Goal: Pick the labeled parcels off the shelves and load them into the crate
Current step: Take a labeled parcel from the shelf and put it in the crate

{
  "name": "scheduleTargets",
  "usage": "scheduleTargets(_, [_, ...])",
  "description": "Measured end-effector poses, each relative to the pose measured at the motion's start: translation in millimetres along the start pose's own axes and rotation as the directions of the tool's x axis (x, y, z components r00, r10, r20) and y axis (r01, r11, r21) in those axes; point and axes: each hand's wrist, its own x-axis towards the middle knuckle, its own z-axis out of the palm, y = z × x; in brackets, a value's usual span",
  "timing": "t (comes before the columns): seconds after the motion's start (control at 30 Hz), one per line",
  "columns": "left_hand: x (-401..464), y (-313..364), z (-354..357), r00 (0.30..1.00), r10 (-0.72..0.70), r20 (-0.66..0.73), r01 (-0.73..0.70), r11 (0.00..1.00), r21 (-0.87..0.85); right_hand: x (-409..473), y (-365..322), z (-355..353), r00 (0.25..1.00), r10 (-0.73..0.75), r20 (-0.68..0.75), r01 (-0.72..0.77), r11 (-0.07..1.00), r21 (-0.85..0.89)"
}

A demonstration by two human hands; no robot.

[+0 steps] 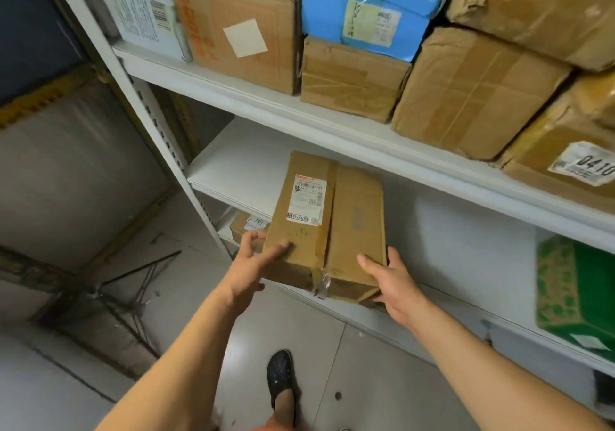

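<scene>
At frame centre, I clamp the parcel by its near end, left hand and right hand opposite, long axis running away toward the shelf.

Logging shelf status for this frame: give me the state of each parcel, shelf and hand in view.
cardboard parcel: labelled, taped, gripped at both near corners, partly off the shelf edge
left hand: grips the parcel's left corner
right hand: grips the parcel's right corner
middle shelf: bare where visible
upper shelf: packed with boxes
blue parcel: labelled, resting on a brown box
green box: resting on the shelf at right
</scene>
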Motion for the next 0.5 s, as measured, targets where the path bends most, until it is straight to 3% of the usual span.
scheduleTargets(0.17, [-29.4, -0.6, 17.6, 0.997, 0.019, 0.078, -0.018, 1.000, -0.017, -28.0, 7.7, -10.6, 0.998, -0.028, 0.063, 0.025, 0.998, 0.055])
scheduleTargets(0.27, [-47.0, -0.1, 22.7, 0.982, 0.161, 0.103, -0.161, 0.987, -0.006, -37.0, 10.4, -16.4, 0.994, -0.043, 0.102, 0.034, 0.995, 0.090])
scheduleTargets(0.37, [-56.8, -3.4, 26.9, 0.962, 0.273, -0.028, -0.271, 0.959, 0.079, -45.1, 12.4, -15.1, 0.991, -0.103, 0.087, 0.106, 0.994, -0.022])
scheduleTargets(0.5, [-66.8, -11.4, 36.4, 0.845, 0.465, -0.263, -0.310, 0.828, 0.467, -46.0, 14.5, -7.5, 0.981, -0.159, 0.112, 0.177, 0.968, -0.180])
